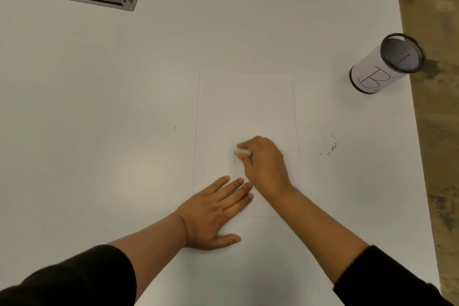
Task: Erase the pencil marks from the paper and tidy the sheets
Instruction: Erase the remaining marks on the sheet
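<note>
The right hand [264, 159] is curled round a small white eraser [243, 151], whose long axis runs left to right, its left end poking out past the fingers onto the paper [246, 107]. A faint pencil mark [234, 159] shows just below that exposed end, so the next rub likely goes down and slightly left. The left hand [216, 213] lies flat with fingers straight, pressing the paper's near left corner. Eraser crumbs [331, 148] lie right of the paper; a mesh cup [386, 64] stands further right, near the table's [99, 107] edge.
</note>
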